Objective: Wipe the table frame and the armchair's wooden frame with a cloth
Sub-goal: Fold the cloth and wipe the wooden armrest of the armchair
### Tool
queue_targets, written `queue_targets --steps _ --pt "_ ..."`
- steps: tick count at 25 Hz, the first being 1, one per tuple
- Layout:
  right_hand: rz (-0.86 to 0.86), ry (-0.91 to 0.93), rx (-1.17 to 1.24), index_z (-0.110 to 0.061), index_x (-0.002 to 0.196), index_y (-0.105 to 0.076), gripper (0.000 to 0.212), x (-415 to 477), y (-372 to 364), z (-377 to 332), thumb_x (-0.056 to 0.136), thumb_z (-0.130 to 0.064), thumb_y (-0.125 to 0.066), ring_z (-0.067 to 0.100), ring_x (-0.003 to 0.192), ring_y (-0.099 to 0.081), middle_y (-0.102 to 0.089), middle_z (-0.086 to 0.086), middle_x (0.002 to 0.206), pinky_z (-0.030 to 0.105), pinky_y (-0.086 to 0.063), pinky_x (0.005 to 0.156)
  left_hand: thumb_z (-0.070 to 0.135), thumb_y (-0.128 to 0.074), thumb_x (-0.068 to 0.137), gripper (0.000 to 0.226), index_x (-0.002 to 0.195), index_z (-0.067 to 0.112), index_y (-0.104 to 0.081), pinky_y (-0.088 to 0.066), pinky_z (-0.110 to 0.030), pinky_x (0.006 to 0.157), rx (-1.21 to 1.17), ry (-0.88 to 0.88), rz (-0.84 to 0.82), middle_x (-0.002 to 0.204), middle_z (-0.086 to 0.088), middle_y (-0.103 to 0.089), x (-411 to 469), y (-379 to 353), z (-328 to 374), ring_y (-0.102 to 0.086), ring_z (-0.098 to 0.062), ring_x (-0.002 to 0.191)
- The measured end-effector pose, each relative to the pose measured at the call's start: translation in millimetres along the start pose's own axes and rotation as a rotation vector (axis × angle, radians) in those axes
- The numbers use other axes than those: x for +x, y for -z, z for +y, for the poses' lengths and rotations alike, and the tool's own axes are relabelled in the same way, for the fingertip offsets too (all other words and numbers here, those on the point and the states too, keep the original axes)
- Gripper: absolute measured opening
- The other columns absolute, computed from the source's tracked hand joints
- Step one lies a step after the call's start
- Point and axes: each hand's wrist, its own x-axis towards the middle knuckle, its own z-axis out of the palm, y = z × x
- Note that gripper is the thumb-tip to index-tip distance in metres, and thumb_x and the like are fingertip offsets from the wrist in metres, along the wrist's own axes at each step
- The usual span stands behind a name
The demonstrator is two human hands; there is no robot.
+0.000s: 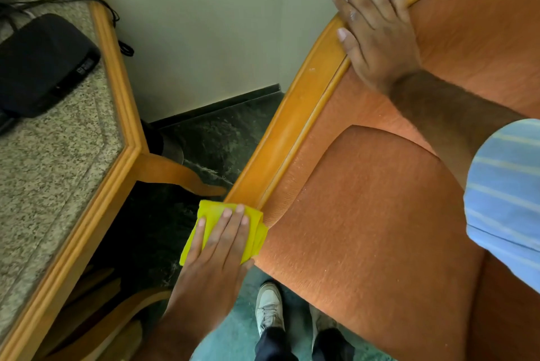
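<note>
A folded yellow cloth (213, 214) lies pressed under my left hand (217, 246) against the lower front end of the armchair's wooden frame (295, 109). The fingers lie flat over the cloth. Higher up, my right hand (377, 36) rests on the curved top of the same frame, fingers over the wood, palm on the orange upholstery (380, 214). At the left runs the table frame (114, 74), orange wood around a speckled stone top (52, 156), with a curved leg (175, 173) below the corner.
A black box (41, 65) with cables (87, 1) sits on the table top. Dark marble floor (216, 132) fills the narrow gap between table and chair; the wall (204, 24) is behind. My shoes (268, 308) stand on green carpet below.
</note>
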Motion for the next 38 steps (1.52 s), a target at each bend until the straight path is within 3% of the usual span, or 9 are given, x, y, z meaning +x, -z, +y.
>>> queue_targets --steps 5,10,14,23,27,31,34,38 --pt "0.032 0.006 0.006 -0.016 0.159 -0.036 0.059 -0.3 -3.5 2.0 0.114 -0.045 -0.011 0.025 0.158 -0.029 -0.044 0.004 0.164 0.053 -0.018 0.131 0.048 -0.026 0.111 0.069 0.163 0.002 -0.020 -0.028 -0.058 0.125 -0.053 0.012 -0.018 0.174 -0.015 -0.018 9.3 6.3 1.2 -0.020 -0.030 0.161" --pt "0.052 0.005 0.001 -0.017 0.158 -0.038 0.058 0.5 -8.7 4.3 0.114 -0.044 -0.012 0.024 0.158 -0.030 -0.045 0.003 0.163 0.052 -0.020 0.130 0.048 -0.025 0.112 0.070 0.163 0.001 -0.015 -0.028 -0.057 0.127 -0.097 -0.021 0.058 0.174 -0.017 -0.013 108.3 19.1 9.4 -0.014 -0.031 0.162" --pt "0.059 0.024 0.001 -0.017 0.157 -0.039 0.057 2.0 -10.1 7.0 0.114 -0.043 -0.014 0.024 0.157 -0.032 -0.046 0.002 0.162 0.052 -0.021 0.130 0.045 -0.034 0.111 0.071 0.163 0.000 -0.016 -0.021 -0.057 0.129 -0.161 0.011 0.169 0.174 -0.019 -0.012 207.4 47.2 23.3 -0.010 -0.033 0.162" --pt "0.067 0.024 0.007 -0.015 0.156 -0.042 0.051 -0.9 -13.1 6.2 0.114 -0.038 -0.023 0.025 0.156 -0.034 -0.047 0.002 0.162 0.053 -0.023 0.129 0.044 -0.030 0.109 0.071 0.164 0.005 -0.011 -0.011 -0.049 0.131 -0.257 -0.022 0.198 0.175 -0.012 -0.010 302.8 106.0 18.7 -0.008 -0.026 0.163" --pt "0.072 0.029 -0.009 -0.016 0.156 -0.041 0.053 -1.9 -12.9 4.4 0.114 -0.038 -0.018 0.024 0.157 -0.033 -0.047 0.002 0.162 0.052 -0.022 0.129 0.042 -0.035 0.108 0.069 0.164 0.005 -0.016 -0.014 -0.050 0.131 -0.320 -0.047 0.203 0.175 -0.011 -0.016 267.5 89.4 12.3 -0.011 -0.026 0.163" --pt "0.070 0.019 -0.003 -0.017 0.157 -0.039 0.053 -1.2 -12.6 5.7 0.113 -0.038 -0.017 0.024 0.157 -0.032 -0.047 0.002 0.162 0.052 -0.021 0.130 0.045 -0.028 0.110 0.070 0.165 0.007 -0.009 -0.020 -0.053 0.130 -0.205 -0.046 0.018 0.176 -0.010 -0.005 161.2 50.0 2.1 -0.003 -0.027 0.163" --pt "0.089 0.016 -0.012 -0.018 0.157 -0.039 0.052 -1.9 -15.3 3.7 0.113 -0.038 -0.018 0.024 0.156 -0.033 -0.047 0.002 0.161 0.053 -0.022 0.130 0.047 -0.031 0.108 0.070 0.163 0.006 -0.021 -0.033 -0.056 0.124 -0.115 -0.067 -0.030 0.174 -0.012 -0.018 69.0 27.4 -10.3 -0.018 -0.029 0.161" --pt "0.109 0.019 -0.007 -0.019 0.156 -0.040 0.051 -0.2 -15.2 5.7 0.113 -0.038 -0.018 0.023 0.155 -0.035 -0.049 0.001 0.159 0.052 -0.022 0.129 0.046 -0.037 0.106 0.068 0.160 0.004 -0.032 -0.029 -0.055 0.123 -0.071 -0.065 -0.063 0.171 -0.013 -0.027 3.6 18.7 -15.9 -0.032 -0.033 0.156"
